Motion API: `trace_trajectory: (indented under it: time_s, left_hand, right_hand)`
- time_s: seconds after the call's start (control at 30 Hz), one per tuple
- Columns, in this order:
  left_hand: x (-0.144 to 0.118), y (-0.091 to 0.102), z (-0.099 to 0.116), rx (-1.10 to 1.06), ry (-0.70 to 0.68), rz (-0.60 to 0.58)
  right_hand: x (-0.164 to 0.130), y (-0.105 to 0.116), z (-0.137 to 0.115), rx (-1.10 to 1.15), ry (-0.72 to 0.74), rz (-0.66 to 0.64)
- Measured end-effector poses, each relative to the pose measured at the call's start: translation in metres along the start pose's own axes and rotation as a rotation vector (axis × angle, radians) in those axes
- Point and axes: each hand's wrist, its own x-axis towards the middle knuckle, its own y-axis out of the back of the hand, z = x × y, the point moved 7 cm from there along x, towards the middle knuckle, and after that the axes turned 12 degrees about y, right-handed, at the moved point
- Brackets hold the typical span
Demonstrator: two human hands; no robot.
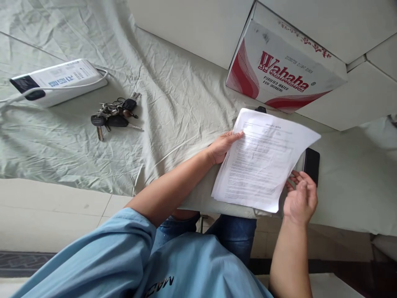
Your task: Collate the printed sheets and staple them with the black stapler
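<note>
Printed sheets [260, 161] are held over the near edge of the cloth-covered counter [350, 186]. The right hand [300, 200], fingers loosely bent and parted, is at their right edge, contact unclear, near a black phone [312, 159]. The left hand [223, 148] pinches their left edge. Farther left are keys [117, 121]; far right, a Wahaha box [282, 68].

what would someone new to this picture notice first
The red-and-white Wahaha water carton at the upper right probably stands out most. Below it in the picture, the left hand grips the left edge of some bright printed sheets. Further left, a bunch of keys lies on the pale green cloth.
</note>
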Motion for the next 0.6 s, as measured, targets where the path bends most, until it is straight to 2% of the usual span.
trace_trajectory:
  time_s: [0.1,0.17,0.27,0.33,0.43,0.5,0.6]
  left_hand:
    - [0.002,0.001,0.007,-0.051,-0.057,-0.031]
    - [0.002,0.0,0.011,-0.078,-0.075,-0.052]
    - [0.0,-0.003,0.013,-0.1,-0.085,-0.063]
    - [-0.002,-0.008,0.012,-0.096,-0.085,-0.074]
    - [-0.006,-0.015,0.008,-0.066,-0.084,-0.092]
    - [-0.01,-0.017,0.009,-0.038,-0.101,-0.096]
    - [-0.015,-0.011,0.025,0.034,-0.174,-0.07]
  right_hand:
    - [-0.024,0.027,0.001,0.058,-0.086,-0.012]
    - [-0.044,0.033,0.004,0.076,-0.164,-0.084]
    - [-0.071,0.02,0.003,0.065,-0.224,-0.223]
    - [-0.084,0.003,0.0,0.085,-0.228,-0.247]
    - [-0.093,-0.023,-0.007,0.104,-0.227,-0.175]
    - [-0.087,-0.032,-0.014,0.045,-0.188,-0.113]
    - [-0.058,-0.028,-0.037,-0.035,0.009,-0.019]
